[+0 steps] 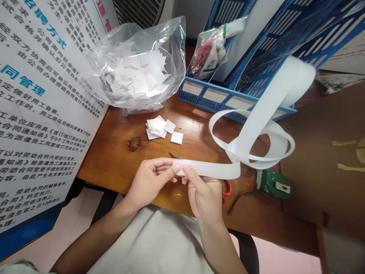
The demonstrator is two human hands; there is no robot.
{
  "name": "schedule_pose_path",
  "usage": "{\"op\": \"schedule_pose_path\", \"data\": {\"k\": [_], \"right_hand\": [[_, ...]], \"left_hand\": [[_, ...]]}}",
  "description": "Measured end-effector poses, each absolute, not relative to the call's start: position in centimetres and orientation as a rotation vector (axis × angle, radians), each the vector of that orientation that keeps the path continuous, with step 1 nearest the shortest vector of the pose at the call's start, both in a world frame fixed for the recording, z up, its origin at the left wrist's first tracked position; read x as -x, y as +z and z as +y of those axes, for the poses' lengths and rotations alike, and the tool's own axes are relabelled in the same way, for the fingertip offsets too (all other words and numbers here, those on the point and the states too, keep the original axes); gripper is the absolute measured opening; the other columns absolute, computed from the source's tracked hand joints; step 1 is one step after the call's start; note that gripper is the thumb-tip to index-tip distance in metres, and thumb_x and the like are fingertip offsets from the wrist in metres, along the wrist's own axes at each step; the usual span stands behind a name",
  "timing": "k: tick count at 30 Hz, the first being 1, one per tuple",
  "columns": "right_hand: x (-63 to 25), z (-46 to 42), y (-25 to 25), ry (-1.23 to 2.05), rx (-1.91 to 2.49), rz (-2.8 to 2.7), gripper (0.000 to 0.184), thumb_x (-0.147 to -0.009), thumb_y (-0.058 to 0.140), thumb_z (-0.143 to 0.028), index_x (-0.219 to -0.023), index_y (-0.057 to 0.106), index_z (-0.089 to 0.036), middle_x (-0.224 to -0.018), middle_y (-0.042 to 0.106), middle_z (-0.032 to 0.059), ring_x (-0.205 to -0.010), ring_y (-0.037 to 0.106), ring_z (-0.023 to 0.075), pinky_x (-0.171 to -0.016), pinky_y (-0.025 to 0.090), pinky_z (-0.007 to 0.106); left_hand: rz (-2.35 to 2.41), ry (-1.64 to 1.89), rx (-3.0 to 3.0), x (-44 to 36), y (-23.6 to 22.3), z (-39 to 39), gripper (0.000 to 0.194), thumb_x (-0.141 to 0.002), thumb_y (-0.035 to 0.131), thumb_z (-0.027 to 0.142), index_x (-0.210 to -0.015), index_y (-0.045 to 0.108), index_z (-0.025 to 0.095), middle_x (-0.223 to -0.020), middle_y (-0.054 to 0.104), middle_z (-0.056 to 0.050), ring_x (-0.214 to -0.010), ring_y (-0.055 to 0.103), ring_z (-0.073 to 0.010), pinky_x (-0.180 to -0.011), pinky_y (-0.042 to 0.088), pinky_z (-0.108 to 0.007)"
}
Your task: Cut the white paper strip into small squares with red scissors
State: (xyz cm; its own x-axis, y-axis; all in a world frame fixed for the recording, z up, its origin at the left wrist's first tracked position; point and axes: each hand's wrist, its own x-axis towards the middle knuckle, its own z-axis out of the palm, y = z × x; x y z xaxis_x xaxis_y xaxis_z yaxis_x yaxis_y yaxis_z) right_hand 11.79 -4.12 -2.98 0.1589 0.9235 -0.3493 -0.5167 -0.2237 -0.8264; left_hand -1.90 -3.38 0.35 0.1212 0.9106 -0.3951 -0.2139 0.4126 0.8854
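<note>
Between my two hands lies the free end of a long white strip (216, 169), which loops over the table to a roll (299, 78) at the upper right. My left hand (152, 180) pinches the end between thumb and fingers, where a square piece seems laid against it. Close beside it, my right hand (203, 190) presses its thumb on the strip, fingers beneath. Scissors with red handles (227, 192) rest on the table, mostly hidden under the strip and my right hand; only a blade tip and the handles show. Beyond my hands is a small pile of white squares (156, 125).
A clear plastic bag (176, 72) full of white squares stands at the back left. Blue file racks (199, 101) hold a bag of red parts (207, 53). A green tape measure (275, 184) sits at the right. A printed board (42, 114) borders the left side.
</note>
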Motion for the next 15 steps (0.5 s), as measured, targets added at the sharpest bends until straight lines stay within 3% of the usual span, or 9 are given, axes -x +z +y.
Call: {"op": "schedule_pose_path", "data": {"k": [4, 10, 15], "right_hand": [[-11.8, -4.5, -3.5, 1.376, 1.184, -0.543, 0.021, -0.078, 0.089, -0.024, -0.069, 0.071, -0.017, -0.066, 0.065, -0.001, -0.063, 0.057, 0.0123, -0.06, 0.047, 0.025], [-12.5, -4.1, -3.6, 1.318, 1.216, -0.741, 0.021, -0.081, 0.087, -0.023, -0.068, 0.072, -0.018, -0.066, 0.067, -0.0007, -0.062, 0.06, 0.013, -0.059, 0.049, 0.026], [-13.6, -2.8, -2.8, 1.499, 1.202, -0.887, 0.015, -0.081, 0.085, -0.026, -0.072, 0.076, -0.017, -0.068, 0.073, 0.0037, -0.061, 0.064, 0.0165, -0.054, 0.049, 0.027]], "left_hand": [[1.184, 0.951, -0.752, 2.0, 0.2, -3.2, 0.025, -0.081, 0.085, 0.038, -0.096, 0.085, 0.017, -0.073, 0.078, -0.003, -0.065, 0.066, -0.0109, -0.067, 0.058, -0.018], [1.162, 0.896, -0.805, 2.4, -0.4, -3.0, 0.028, -0.087, 0.079, 0.042, -0.1, 0.085, 0.018, -0.086, 0.08, -0.006, -0.078, 0.071, -0.0143, -0.067, 0.058, -0.018], [1.067, 0.75, -0.831, 3.3, -0.8, -2.3, 0.029, -0.087, 0.079, 0.043, -0.093, 0.083, 0.015, -0.081, 0.079, -0.007, -0.076, 0.072, -0.014, -0.067, 0.057, -0.018]]}}
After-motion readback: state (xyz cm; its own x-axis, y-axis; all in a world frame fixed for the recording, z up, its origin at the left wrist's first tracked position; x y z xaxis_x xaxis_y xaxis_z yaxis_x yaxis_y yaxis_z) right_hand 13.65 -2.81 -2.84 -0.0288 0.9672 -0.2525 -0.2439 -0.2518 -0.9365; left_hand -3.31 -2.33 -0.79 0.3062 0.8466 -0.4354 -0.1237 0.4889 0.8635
